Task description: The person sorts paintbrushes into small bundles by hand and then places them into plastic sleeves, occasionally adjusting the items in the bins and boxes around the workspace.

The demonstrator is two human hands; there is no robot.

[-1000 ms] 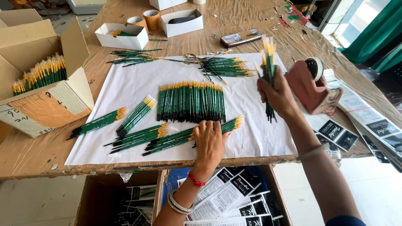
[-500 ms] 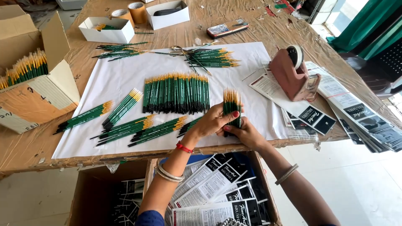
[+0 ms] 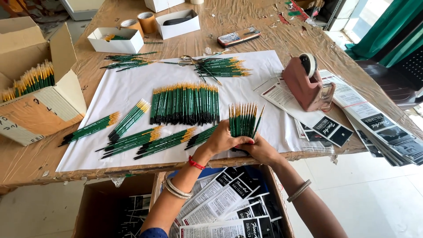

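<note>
Gripped upright at the white sheet's near edge: fanned bundle of green brushes, long axis running away, black tips clamped below in left hand and right hand, equally near.

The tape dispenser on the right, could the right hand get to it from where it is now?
Probably yes, once freed. The right hand is clasped with the left hand around a bunch of green brushes. Only flat printed sheets lie between it and the reddish tape dispenser; nothing upright blocks the way.
</note>
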